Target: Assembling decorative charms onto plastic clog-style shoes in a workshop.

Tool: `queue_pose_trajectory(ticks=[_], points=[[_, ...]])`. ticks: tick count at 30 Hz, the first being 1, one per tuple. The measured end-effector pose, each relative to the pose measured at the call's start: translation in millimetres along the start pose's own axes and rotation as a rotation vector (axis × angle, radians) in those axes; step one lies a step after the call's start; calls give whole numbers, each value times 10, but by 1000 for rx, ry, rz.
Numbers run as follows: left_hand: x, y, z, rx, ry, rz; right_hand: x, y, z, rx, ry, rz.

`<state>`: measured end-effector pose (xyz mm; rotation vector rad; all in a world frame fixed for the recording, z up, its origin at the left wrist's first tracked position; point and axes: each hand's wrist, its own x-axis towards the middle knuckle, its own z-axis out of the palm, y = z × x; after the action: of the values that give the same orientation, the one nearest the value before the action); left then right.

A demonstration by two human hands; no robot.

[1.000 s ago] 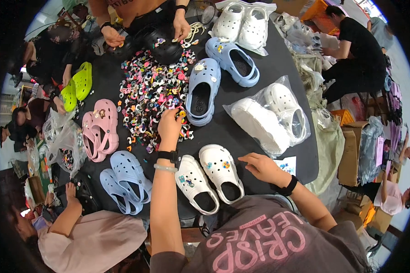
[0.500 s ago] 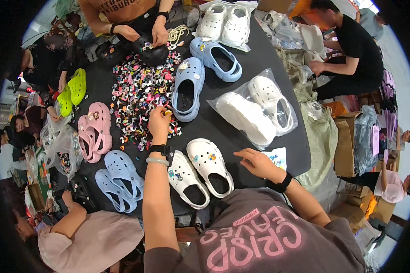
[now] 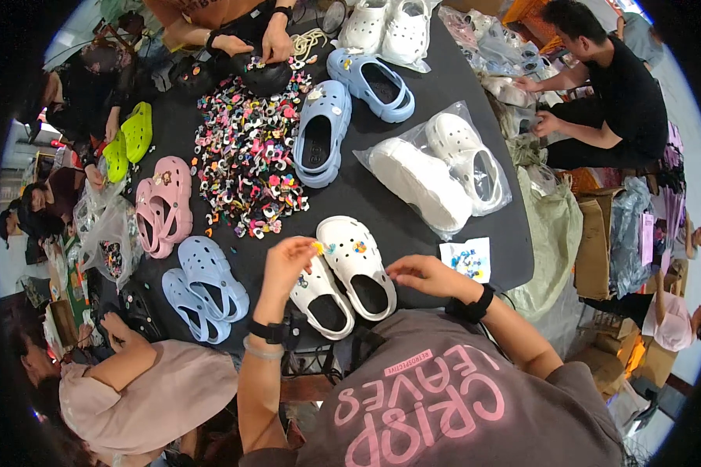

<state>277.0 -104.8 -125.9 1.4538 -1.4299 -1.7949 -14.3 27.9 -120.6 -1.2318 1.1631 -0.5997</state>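
Observation:
A pair of white clogs lies in front of me, the right clog (image 3: 354, 247) and the left clog (image 3: 321, 289) side by side with toes pointing away. Colourful charms sit on both. Between the fingertips of my left hand (image 3: 287, 263) is a small yellow shoe charm (image 3: 318, 247), held just over the left clog's toe. My right hand (image 3: 422, 274) is beside the right clog's outer edge, fingers loosely bent and apart, nothing in them; whether they touch the clog I cannot tell. Beyond my left hand spreads a heap of mixed charms (image 3: 249, 171).
Blue clogs (image 3: 321, 140), bagged white clogs (image 3: 420, 183), pink clogs (image 3: 163, 204) and more blue clogs (image 3: 210, 272) stand around on the black table (image 3: 506, 257). A printed white card (image 3: 467, 258) lies right. Across the table, another person's hands work on a black clog (image 3: 263, 76).
My left hand has come back from the charm heap to the white clogs, carrying the yellow charm. My right hand has moved left, closer to the right clog.

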Motion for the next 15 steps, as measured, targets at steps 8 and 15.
queue_pose_trajectory(ticks=[8, 15], points=[[-166, -514, 398, -274, 72, -195, 302, -47, 524, 92, -521, 162], [-99, -468, 502, -279, 141, -135, 528, 243, 846, 635, -341, 380]])
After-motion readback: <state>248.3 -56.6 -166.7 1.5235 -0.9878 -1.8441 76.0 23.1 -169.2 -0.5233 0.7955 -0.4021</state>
